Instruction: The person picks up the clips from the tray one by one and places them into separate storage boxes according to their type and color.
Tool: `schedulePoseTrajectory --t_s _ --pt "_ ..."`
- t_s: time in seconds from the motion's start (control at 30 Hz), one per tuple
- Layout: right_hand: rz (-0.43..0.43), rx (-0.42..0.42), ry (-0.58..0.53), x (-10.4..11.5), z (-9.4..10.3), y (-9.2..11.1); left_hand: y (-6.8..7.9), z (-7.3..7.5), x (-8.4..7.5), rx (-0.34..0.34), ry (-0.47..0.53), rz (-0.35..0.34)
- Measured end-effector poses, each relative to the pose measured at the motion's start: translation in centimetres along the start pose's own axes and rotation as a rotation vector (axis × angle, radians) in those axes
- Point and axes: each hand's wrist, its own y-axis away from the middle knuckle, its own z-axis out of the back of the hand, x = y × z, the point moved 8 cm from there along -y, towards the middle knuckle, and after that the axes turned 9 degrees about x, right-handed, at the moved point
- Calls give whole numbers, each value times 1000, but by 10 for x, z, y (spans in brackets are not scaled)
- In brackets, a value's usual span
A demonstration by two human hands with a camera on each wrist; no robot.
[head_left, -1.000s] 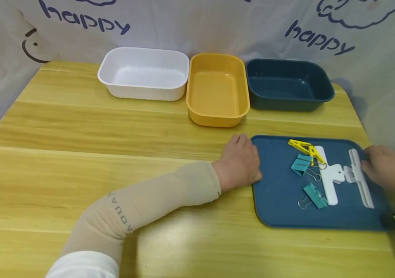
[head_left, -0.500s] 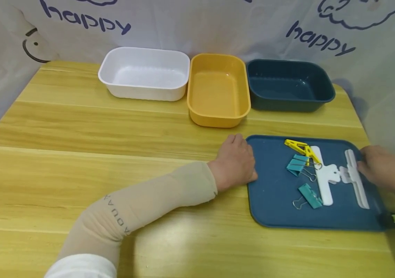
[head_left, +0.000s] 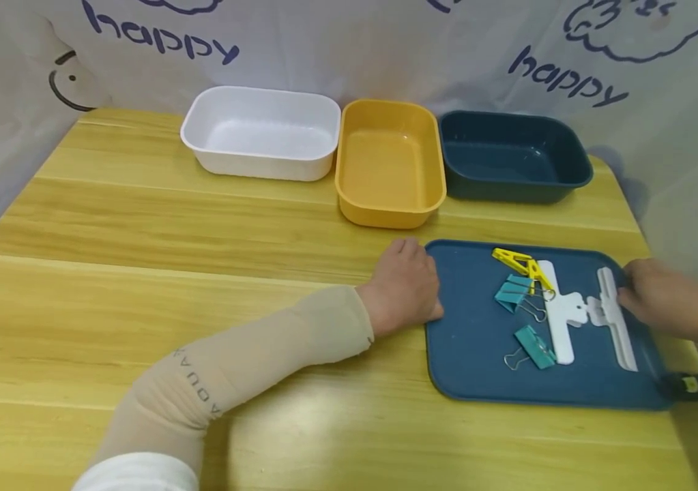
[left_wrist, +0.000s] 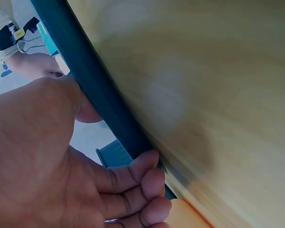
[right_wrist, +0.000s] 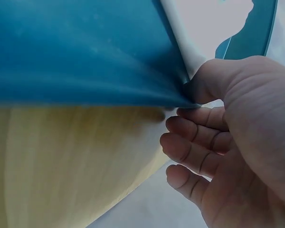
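Observation:
A blue tray [head_left: 471, 361] lies at the right of the table, held at both short ends. My left hand [head_left: 402, 286] grips its left rim; in the left wrist view the thumb is over the rim and the fingertips [left_wrist: 154, 183] curl beneath. At the opposite end, my right hand [head_left: 671, 300] pinches the rim, thumb above and fingers below in the right wrist view. On the tray lie yellow clothes pegs [head_left: 511, 259], a teal binder clip [head_left: 513, 292], a second teal binder clip [head_left: 535, 348], a white wide-jawed clip [head_left: 560, 331] and another white clip [head_left: 619, 327].
Along the back of the table stand a white bin [head_left: 263, 164], a yellow bin [head_left: 385, 215] and a dark teal bin [head_left: 511, 187], side by side. A printed cloth [head_left: 373, 48] hangs behind them. Bare wood [head_left: 170, 300] stretches left of the tray.
The tray with its clips has slid a little to the left, both hands moving along with it. The head view has shifted slightly.

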Motion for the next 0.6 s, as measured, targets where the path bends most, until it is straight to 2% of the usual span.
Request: schedulePoseTrajectory --t_s 0.23,0.4,0.6 --pt "60 -11 7 9 -1 -6 6 -4 9 -2 -16 4" --pt "117 -58 24 19 2 -8 8 -7 18 13 6 11" --pt "149 -86 20 28 6 -10 14 -9 26 -8 7 20"
